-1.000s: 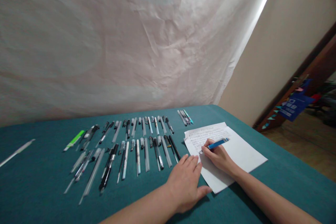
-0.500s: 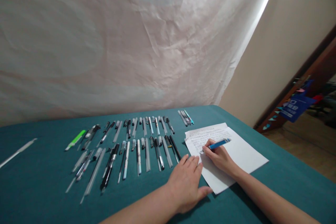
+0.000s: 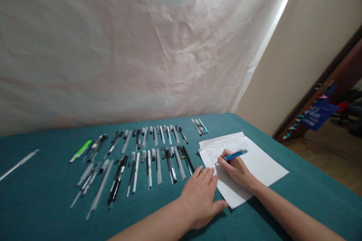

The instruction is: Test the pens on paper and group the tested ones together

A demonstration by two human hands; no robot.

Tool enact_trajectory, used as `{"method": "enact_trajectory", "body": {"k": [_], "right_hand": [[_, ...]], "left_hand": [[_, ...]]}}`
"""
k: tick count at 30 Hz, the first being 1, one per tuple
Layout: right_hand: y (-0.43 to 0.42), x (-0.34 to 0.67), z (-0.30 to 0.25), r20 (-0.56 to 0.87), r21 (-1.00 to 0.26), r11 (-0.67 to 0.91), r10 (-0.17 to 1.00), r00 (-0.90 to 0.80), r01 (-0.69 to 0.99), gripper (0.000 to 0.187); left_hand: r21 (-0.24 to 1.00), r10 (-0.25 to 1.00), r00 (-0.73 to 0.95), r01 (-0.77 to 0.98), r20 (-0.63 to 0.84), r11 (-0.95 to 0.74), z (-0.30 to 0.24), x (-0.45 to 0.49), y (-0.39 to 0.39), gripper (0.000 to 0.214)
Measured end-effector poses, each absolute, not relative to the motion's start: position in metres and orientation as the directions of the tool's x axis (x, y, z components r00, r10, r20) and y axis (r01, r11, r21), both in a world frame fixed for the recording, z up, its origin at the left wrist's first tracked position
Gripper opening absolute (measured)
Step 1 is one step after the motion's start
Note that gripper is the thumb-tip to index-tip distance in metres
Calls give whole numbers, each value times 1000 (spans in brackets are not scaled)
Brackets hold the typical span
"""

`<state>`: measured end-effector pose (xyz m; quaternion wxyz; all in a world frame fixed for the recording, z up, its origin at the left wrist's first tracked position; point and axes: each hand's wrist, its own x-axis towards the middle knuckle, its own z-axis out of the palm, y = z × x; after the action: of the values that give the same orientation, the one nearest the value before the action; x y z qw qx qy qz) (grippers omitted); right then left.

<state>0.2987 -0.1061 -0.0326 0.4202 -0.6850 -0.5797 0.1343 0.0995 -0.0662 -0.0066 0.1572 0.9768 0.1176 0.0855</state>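
Note:
My right hand is closed around a blue pen, its tip down on the white paper. Lines of small handwriting cover the upper left part of the top sheet; the words are too small to read. Flat at the paper's left edge lies my left hand, with fingers stretched out and the thumb near the sheet's lower corner. A black pen lies just beyond its fingertips. More than one sheet shows at the paper's upper left edge.
Two rows of disassembled pens, caps and clear barrels spread over the green tablecloth. A green highlighter lies at their left end. Farther left is a white pen-like stick. Several pens lie together behind the paper.
Almost nothing differs. Both hands keep their places, with the blue pen still at the same part of the sheet; the view has shifted very slightly.

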Motion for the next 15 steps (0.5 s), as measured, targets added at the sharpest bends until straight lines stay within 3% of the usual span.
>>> {"method": "enact_trajectory", "body": {"k": [15], "right_hand": [[-107, 297, -31, 324, -728, 45, 902, 286, 684, 18]], "left_hand": [[325, 254, 959, 203, 124, -924, -6, 100, -67, 73]]}}
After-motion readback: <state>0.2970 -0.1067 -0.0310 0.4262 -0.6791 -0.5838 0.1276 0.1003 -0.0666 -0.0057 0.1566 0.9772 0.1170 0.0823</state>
